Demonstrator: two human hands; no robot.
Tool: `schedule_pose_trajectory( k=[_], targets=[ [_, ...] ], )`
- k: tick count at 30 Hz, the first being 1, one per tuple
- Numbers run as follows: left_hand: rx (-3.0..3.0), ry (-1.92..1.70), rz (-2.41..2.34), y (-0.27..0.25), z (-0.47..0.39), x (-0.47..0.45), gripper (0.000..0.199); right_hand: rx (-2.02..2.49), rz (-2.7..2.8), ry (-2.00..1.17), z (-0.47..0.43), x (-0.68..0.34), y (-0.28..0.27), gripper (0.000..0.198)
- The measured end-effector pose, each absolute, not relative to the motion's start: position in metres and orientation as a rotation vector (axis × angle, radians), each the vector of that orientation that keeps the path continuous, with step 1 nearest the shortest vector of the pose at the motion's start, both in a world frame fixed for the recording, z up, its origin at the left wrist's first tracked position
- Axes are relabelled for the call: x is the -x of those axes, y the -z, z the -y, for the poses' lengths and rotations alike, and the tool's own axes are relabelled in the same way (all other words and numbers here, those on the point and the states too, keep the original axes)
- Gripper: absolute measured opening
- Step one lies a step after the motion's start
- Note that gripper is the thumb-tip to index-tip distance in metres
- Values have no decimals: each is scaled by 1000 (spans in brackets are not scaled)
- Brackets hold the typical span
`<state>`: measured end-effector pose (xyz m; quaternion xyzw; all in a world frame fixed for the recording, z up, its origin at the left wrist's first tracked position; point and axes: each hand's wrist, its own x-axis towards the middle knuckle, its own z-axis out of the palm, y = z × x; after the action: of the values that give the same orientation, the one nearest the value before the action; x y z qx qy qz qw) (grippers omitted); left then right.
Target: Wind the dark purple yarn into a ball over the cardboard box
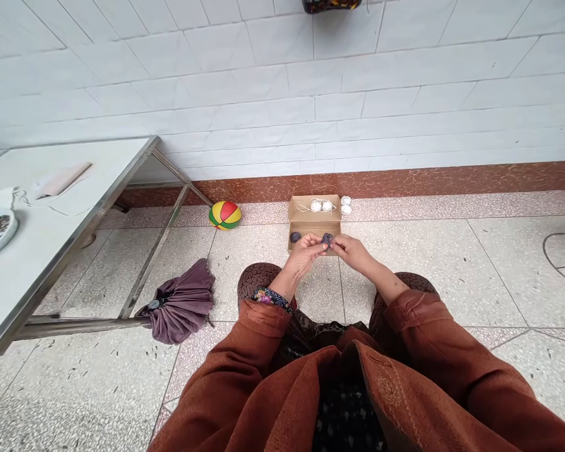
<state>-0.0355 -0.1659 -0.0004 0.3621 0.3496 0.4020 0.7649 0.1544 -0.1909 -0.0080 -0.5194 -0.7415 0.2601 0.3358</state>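
Between the fingertips of both hands is a small dark grey-purple ball of yarn [327,239]. My left hand [305,252] pinches it from the left, and my right hand [352,250] pinches its right side. Just beyond and beneath them lies an open cardboard box [302,223] on the floor. A second dark yarn ball [295,237] rests inside at the box's left. Two white balls of yarn or string [316,205] with loose strands sit in the far part of the box. Two more white balls [345,209] lie on the floor beside its right edge.
On the left stands a metal-framed white table [117,164] with a plate [12,233] of small dark pieces on it. A folded purple umbrella [183,304] leans near its leg. A colourful ball [225,215] lies near the tiled wall [263,119]. A thin wire ring [548,251] is at right.
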Motion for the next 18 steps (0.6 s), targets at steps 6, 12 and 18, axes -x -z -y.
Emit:
schedule_pose_trajectory(
  k=[6,12,18],
  targets=[
    [-871,-944,-856,-9,129,36,47,1175,2150,-734,199,-152,-30,21],
    [-1065,-881,-772,-3,133,37,47,1173,1933,-895,156,-155,-46,21],
    [-971,-902,-708,-2,142,36,51,1421,1777,-840,144,-153,-3,23]
  ],
)
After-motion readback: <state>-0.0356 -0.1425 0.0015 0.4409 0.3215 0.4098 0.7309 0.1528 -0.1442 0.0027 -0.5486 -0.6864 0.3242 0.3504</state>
